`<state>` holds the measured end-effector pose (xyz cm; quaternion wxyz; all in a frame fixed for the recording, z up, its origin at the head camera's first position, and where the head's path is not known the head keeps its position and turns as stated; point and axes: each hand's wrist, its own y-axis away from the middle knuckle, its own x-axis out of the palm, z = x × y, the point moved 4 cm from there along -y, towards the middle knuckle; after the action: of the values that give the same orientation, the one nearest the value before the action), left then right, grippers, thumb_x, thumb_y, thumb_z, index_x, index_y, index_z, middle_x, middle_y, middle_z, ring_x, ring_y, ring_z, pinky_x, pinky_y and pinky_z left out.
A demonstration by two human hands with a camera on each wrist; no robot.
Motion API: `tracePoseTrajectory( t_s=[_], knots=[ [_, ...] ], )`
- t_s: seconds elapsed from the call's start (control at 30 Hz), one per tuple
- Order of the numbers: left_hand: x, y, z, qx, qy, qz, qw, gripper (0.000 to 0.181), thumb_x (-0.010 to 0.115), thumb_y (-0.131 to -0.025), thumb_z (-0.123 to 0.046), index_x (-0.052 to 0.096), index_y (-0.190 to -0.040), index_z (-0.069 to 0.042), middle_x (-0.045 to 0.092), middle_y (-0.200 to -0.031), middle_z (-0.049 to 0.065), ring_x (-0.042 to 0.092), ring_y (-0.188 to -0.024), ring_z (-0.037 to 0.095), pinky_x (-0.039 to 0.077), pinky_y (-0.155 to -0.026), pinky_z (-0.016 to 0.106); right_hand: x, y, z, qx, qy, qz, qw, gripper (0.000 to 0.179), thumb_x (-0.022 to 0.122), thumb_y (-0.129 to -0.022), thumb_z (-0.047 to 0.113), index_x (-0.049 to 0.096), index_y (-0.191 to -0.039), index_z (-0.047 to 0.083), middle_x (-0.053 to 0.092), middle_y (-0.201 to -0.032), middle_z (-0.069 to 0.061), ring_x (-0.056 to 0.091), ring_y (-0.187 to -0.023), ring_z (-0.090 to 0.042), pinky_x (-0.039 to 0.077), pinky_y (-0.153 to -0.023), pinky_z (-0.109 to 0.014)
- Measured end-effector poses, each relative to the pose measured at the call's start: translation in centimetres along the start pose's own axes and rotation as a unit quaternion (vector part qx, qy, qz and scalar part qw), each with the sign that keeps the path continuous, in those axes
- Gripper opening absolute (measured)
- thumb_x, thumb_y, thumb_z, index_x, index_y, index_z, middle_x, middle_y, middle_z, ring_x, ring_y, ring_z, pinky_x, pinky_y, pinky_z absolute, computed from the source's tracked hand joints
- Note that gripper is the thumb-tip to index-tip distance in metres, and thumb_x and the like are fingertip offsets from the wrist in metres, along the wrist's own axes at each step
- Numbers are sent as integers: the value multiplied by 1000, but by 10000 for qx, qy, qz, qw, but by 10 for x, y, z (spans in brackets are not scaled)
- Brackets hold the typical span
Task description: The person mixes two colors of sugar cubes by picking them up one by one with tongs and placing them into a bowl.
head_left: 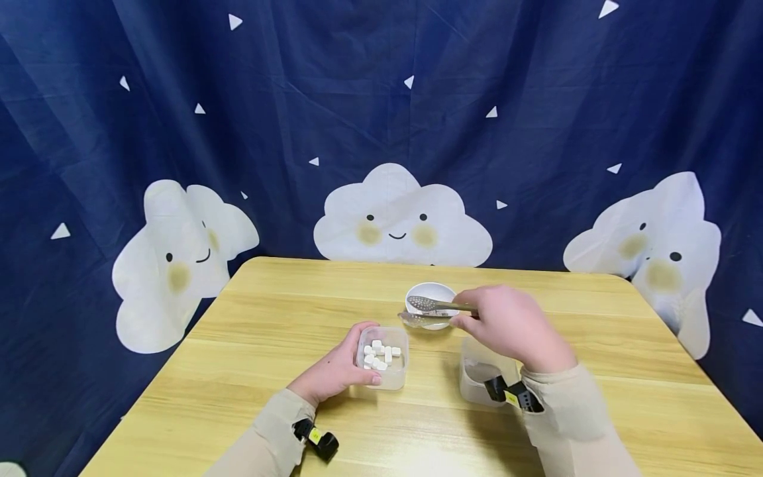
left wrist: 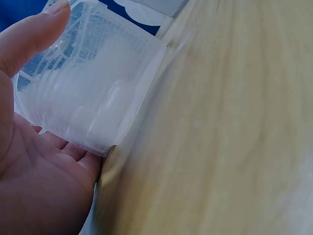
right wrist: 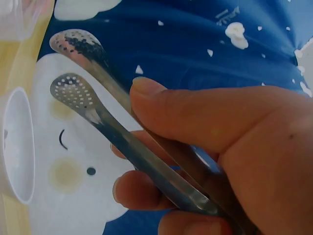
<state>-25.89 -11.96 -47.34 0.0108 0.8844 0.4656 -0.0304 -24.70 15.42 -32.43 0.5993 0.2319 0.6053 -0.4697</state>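
My left hand (head_left: 332, 372) holds a clear plastic container (head_left: 393, 379) on the table, thumb at its near side and fingers round the left wall. Several small white cubes (head_left: 377, 346) lie in it. In my right hand (head_left: 517, 326) is a pair of metal tongs (right wrist: 128, 147), gripped between thumb and fingers. Their perforated tips stand apart with nothing between them, and overlap a white bowl (head_left: 429, 289) in the head view. Some small printed marking or content shows at the bowl's bottom, partly covered by the tongs.
A second clear plastic container (head_left: 477, 392) stands under my right wrist, partly hidden by the wrist camera. The wooden table (head_left: 298, 291) ends at a dark blue curtain (head_left: 357, 86) printed with clouds.
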Motion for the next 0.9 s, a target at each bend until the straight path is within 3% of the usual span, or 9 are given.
tracePoseTrajectory(
  t_s=[0.17, 0.33, 0.5, 0.63, 0.9],
  knots=[
    [-1, -1, 0, 1, -102, -21, 9999, 94, 81, -78, -1, 27, -152, -18, 53, -138, 18, 63, -111, 34, 53, -96, 38, 4, -1, 14, -457, 42, -48, 9989, 17, 78, -88, 33, 62, -82, 28, 41, -60, 16, 42, -57, -5, 38, -52, -30],
    [-1, -1, 2, -8, -165, 4, 9999, 96, 82, -78, -1, 26, -153, -18, 53, -140, 17, 63, -111, 33, 52, -98, 37, 13, -2, 26, -751, 154, -88, 9970, 12, 79, -87, 33, 68, -88, 28, 46, -66, 18, 44, -59, -4, 39, -51, -29],
    [-1, -2, 4, 1, -121, 48, 9999, 92, 81, -79, 0, 27, -151, -23, 53, -140, 16, 63, -113, 34, 52, -98, 38, 24, -2, 37, -799, 412, -59, 9959, 14, 81, -86, 37, 73, -95, 30, 62, -82, 17, 51, -63, -5, 42, -51, -29],
    [-1, -2, 4, 28, -99, 68, 9999, 93, 81, -79, 0, 26, -152, -19, 48, -145, 15, 62, -116, 34, 52, -99, 38, 31, -4, 46, -720, 629, 27, 9954, 17, 81, -85, 38, 74, -97, 30, 69, -88, 13, 56, -62, -8, 43, -48, -32],
    [-2, -2, 3, -22, -175, 67, 9998, 98, 82, -79, -3, 22, -155, -15, 48, -146, 16, 62, -116, 32, 51, -99, 37, 43, -6, 59, -735, 1046, -48, 9918, 16, 83, -81, 40, 70, -85, 32, 64, -84, 12, 61, -63, -15, 43, -44, -38]
  ],
)
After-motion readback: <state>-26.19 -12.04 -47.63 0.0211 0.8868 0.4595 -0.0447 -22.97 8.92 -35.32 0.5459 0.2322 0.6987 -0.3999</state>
